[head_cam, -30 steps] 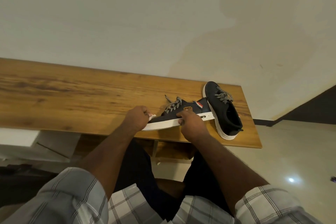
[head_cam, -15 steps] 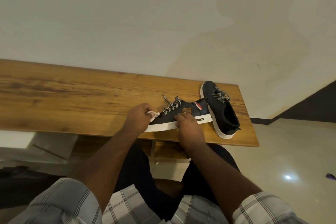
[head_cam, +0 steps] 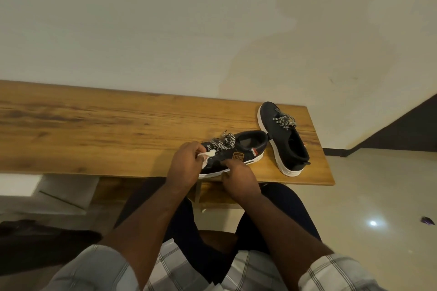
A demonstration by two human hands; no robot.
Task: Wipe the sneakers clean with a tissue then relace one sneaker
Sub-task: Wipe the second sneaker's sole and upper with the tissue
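Observation:
A black sneaker [head_cam: 246, 149] with a white sole and checkered laces lies at the wooden table's [head_cam: 94, 130] front edge, toe to the left, heel to the right. My left hand [head_cam: 186, 163] pinches a small white tissue [head_cam: 208, 156] against the toe part of this shoe, just below the laces. My right hand [head_cam: 238, 177] grips the shoe's near side at the sole. The second black sneaker [head_cam: 283, 139] stands apart at the table's right end, toe pointing away from me, laces tied loosely.
The table runs along a plain white wall. Its right end stops just past the second sneaker, with tiled floor [head_cam: 378, 196] beyond. A small purple scrap [head_cam: 428, 220] lies on the floor. My knees sit under the front edge.
The near sneaker has tipped up, so its opening now shows. My left hand moved the tissue from the toe tip up toward the laces. My right hand slid lower along the sole.

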